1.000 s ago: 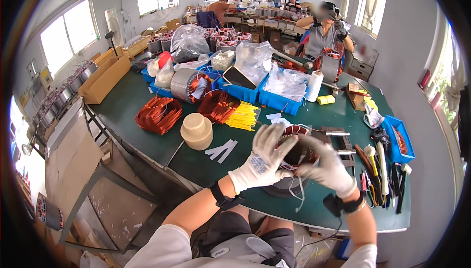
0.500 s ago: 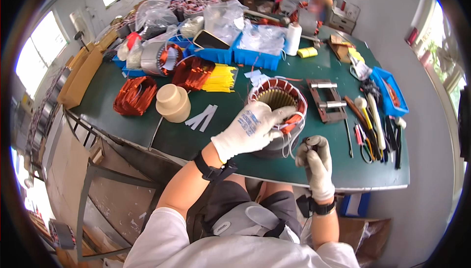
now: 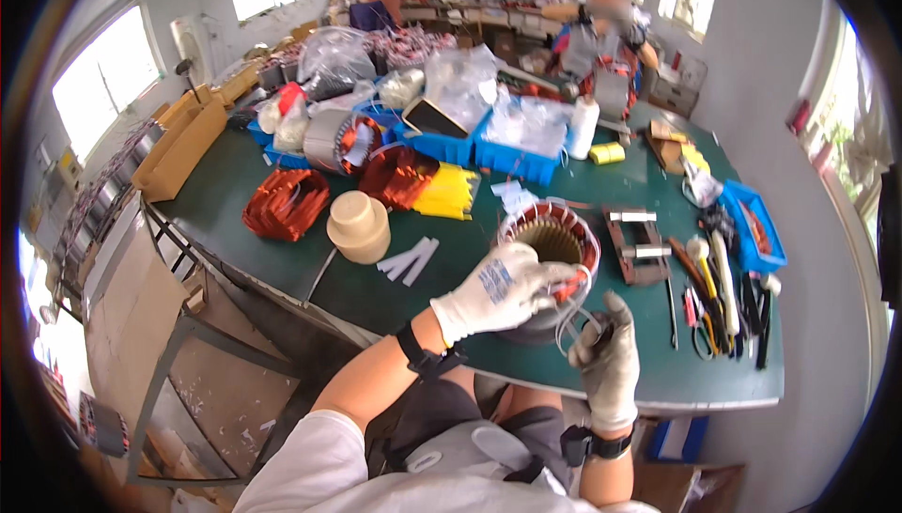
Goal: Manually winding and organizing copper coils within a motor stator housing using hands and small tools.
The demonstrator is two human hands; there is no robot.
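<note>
A motor stator [image 3: 536,330] stands upright near the table's front edge, its slotted bore facing up and white lacing around its red-brown winding ends. My left hand [image 3: 498,292], in a white glove, lies over the near rim with its fingers closed on the windings and leads. Loops of pale lead wire [image 3: 562,330] hang off the stator's right side. Just beside them is my right hand [image 3: 609,363], also gloved, with fingers curled and one digit pointing up. Something small and dark shows at its fingertips, too unclear to name; a pale lead runs close to it.
Copper coils [image 3: 285,205], a cream stepped cylinder [image 3: 359,228] and yellow strips [image 3: 446,194] lie left. A metal frame fixture [image 3: 639,245] and hand tools [image 3: 714,287] lie right. Blue bins [image 3: 517,158] line the back. A co-worker [image 3: 601,43] sits beyond the table.
The view has tilted up, so the table sits lower in it. My right hand has turned and come slightly nearer the stator, one digit now raised. My left hand stays on the rim.
</note>
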